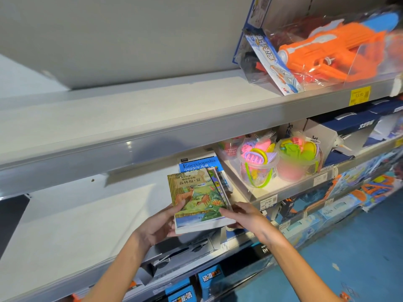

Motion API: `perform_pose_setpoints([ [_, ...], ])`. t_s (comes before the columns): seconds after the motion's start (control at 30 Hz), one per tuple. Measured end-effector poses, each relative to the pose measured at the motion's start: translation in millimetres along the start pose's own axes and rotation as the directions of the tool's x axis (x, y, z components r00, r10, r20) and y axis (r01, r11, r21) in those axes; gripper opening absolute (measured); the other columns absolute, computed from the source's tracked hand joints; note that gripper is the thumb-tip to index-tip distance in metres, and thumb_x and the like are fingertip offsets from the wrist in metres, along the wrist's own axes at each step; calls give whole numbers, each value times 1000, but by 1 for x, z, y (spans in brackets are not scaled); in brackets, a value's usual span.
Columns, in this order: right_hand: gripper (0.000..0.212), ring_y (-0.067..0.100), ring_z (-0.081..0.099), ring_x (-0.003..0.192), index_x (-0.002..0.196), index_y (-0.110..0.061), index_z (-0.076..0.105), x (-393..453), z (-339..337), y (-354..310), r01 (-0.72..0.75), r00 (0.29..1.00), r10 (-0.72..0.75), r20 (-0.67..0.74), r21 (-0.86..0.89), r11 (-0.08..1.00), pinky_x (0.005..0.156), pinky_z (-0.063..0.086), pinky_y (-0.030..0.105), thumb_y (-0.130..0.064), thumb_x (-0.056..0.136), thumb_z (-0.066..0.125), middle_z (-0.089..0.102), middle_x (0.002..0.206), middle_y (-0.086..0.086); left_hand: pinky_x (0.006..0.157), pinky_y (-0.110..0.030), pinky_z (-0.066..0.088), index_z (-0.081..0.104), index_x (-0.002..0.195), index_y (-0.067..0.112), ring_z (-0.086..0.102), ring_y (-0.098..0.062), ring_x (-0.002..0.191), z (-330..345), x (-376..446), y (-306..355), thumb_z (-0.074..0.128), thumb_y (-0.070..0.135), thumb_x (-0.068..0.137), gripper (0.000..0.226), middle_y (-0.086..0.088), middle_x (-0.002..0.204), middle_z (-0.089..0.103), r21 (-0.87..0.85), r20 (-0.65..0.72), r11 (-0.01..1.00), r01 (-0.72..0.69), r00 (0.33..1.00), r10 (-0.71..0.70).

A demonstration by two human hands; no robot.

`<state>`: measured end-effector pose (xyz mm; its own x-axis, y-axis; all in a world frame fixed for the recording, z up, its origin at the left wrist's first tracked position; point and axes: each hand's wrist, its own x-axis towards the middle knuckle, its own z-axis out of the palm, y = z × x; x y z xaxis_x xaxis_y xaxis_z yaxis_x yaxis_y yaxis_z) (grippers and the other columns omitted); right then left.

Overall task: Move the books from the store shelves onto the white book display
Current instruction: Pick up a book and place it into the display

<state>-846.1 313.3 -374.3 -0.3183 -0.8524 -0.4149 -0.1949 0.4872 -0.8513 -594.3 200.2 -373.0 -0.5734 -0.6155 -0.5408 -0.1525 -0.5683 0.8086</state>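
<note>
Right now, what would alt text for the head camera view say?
Two hands, left hand and right hand, hold a small stack of books at a white store shelf; toy buckets and an orange water gun sit to the right.

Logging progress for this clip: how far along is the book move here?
Done: nothing can be confirmed; the white display is not in view. In hand: the left hand and right hand grip a small stack of books at the shelf. Left: the blue encyclopedia behind that stack, then carrying everything to the display.
</note>
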Motion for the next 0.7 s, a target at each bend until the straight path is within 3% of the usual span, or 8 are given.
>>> perform_pose_setpoints([
  [0.07,92,15,53,125,134,-27,51,-8,0,2,6,1000,-5,20,-58,998,105,45,32,-77,62,77,50,133,-11,107,-37,40,60,135,32,61,-10,118,7,0,-5,55,49,97,42,6,128,69,-42,-11,999,-16,1000,16],
  [0.17,97,17,52,113,122,-25,49,-11,1,7,49,994,-37,105,-113,992,101,46,34,-91,53,67,51,119,-6,98,-30,44,62,130,21,66,-5,105,27,-11,-8,57,36,99,35,5,113,76,-89,-92,992,-87,993,79],
  [0.27,87,15,53,124,136,-20,50,-22,1,13,39,986,-52,156,81,996,95,45,28,-68,69,78,53,134,-5,110,-41,43,58,134,13,66,-20,117,27,-20,-15,62,27,96,41,-7,125,72,-140,-144,977,-158,980,138],
  [0.33,55,15,60,118,118,-17,66,-25,9,15,50,980,-90,178,219,974,99,47,30,-53,78,79,68,119,4,116,-48,37,55,139,13,62,-29,126,18,-30,-22,63,22,94,47,-11,132,67,-147,-139,971,-191,975,171],
  [0.4,19,-1,64,104,98,-26,69,-28,27,6,95,974,-151,168,301,949,91,45,17,-40,87,74,73,98,-13,116,-49,38,55,140,13,60,-31,128,12,-47,-30,65,17,92,48,-13,134,66,-132,-150,973,-190,974,170],
  [0.43,16,-6,64,100,99,-27,68,-26,38,5,92,972,-156,175,326,941,86,45,11,-39,89,72,73,98,-16,114,-50,40,55,139,12,60,-32,127,10,-56,-36,65,15,91,49,-14,133,66,-119,-150,975,-188,974,169],
  [0.6,85,1,57,125,142,-25,48,-38,107,7,83,941,-211,265,421,903,113,40,37,-63,72,79,64,133,-11,107,-50,47,54,138,3,64,-36,122,-20,-105,-69,72,12,87,54,-18,130,67,-163,-195,980,-111,978,79],
  [0.7,116,7,43,139,156,-25,25,-54,161,6,87,928,-199,315,337,938,119,34,41,-74,65,78,42,156,-7,108,-56,46,48,140,13,65,-35,119,-55,-134,-85,80,34,83,68,-14,128,69,-187,-377,961,-203,918,121],
])
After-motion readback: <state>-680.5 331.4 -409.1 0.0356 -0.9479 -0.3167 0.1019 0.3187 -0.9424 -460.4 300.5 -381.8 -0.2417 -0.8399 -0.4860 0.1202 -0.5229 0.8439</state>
